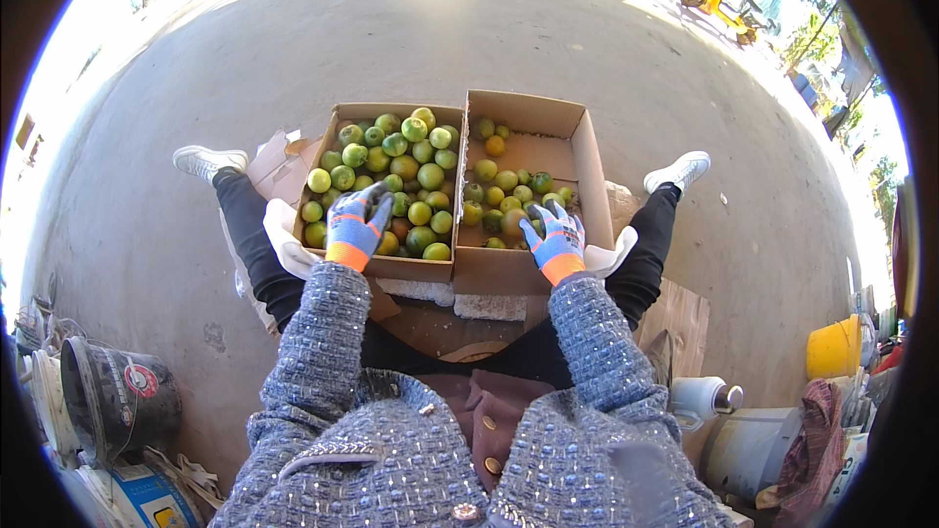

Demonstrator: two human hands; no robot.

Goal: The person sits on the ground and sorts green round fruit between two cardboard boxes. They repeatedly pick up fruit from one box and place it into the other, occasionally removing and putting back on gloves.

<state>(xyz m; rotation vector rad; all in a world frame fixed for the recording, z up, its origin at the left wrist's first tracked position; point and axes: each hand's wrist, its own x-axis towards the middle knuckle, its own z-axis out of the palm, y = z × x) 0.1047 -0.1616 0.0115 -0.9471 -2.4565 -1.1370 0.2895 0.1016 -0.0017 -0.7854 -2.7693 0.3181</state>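
Note:
Two open cardboard boxes stand side by side between my legs. The left box [381, 268] is filled with round green and yellowish fruits, perhaps tomatoes [430, 176]. Fewer such fruits [506, 180] lie in the right box [534, 258], mostly in its near half. My left hand [357, 224], in a blue and orange glove with dark fingertips, is over the near left part of the left box; whether it holds a fruit cannot be told. Gloved the same way, my right hand [555, 236] reaches over the near edge of the right box, fingers spread beside the fruits, its fingertips partly hidden.
Torn cardboard [277, 169] lies left of the boxes, and a cardboard sheet [675, 323] lies at the right. A black bucket [139, 396] is at the lower left. A yellow bucket [834, 348], a white jug [693, 397] and a checked cloth [814, 440] sit at the lower right.

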